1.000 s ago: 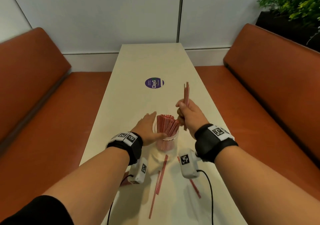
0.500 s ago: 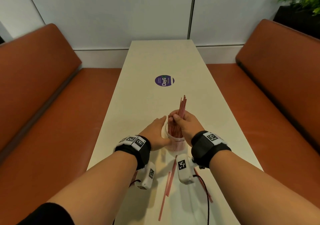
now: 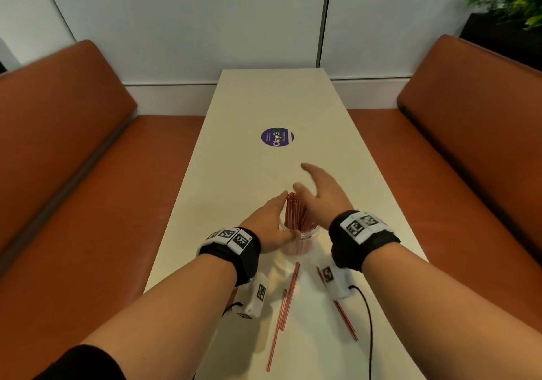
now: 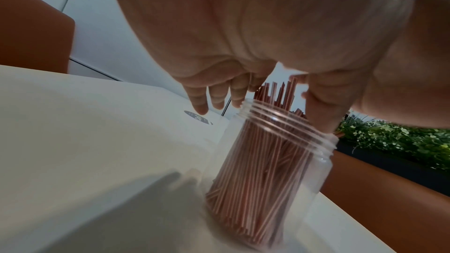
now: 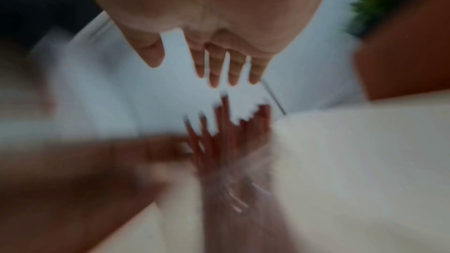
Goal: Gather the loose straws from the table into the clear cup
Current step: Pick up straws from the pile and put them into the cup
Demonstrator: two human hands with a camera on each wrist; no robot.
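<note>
Cup (image 3: 297, 242) sits near-centre on the bench (image 3: 264, 101), packed with straws (image 3: 296, 212). Left hand (image 3: 271, 227) steadies it, fingers straight along its side, thumb at the rim. Right hand (image 3: 322, 192) is spread, holding nothing, above it. Loose straws (image 3: 289, 297) lie nearer on the bench, so not done yet
</note>
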